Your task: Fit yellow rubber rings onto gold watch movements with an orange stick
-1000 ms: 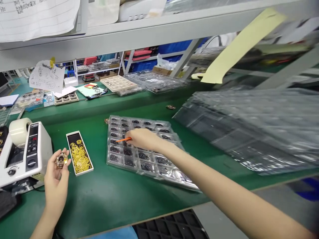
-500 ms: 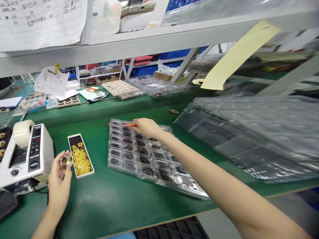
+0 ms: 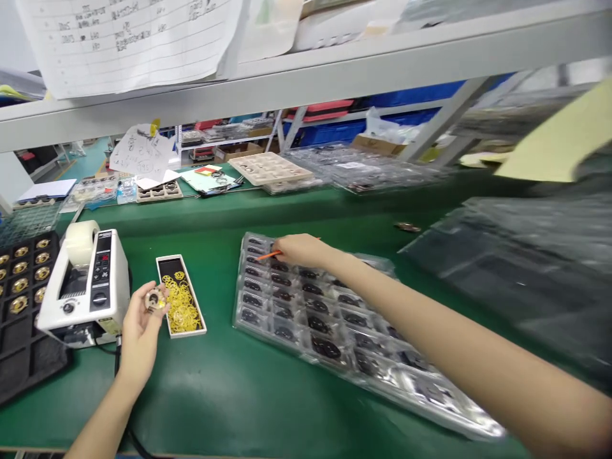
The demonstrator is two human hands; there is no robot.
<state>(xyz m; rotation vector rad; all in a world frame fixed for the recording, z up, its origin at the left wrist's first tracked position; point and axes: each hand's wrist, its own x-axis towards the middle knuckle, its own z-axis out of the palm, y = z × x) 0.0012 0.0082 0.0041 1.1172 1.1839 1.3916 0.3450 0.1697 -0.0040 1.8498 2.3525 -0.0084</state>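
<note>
Between the fingertips of my left hand (image 3: 143, 325) is a small round metal part (image 3: 155, 299), held just left of a white box (image 3: 201, 319) of yellow rings (image 3: 184, 309). My right hand (image 3: 301, 250) is closed on a thin orange stick (image 3: 268, 254) and reaches over the far left part of a clear plastic tray (image 3: 306, 350). Dark oval parts (image 3: 326, 347) lie in the tray's compartments. The stick's tip points left over the tray; whether it touches a part I cannot tell.
A white tape dispenser (image 3: 86, 299) stands at the left, beside a black tray (image 3: 50, 350) of gold round parts. Clear plastic trays (image 3: 526, 255) are stacked at the right. A grey shelf beam (image 3: 335, 73) crosses above. One small part (image 3: 407, 227) lies behind the tray.
The view has turned left, so everything sits further right and the black tray shows more. My right hand has come slightly nearer along the tray, with the stick now tilted. My left hand still holds the metal part.
</note>
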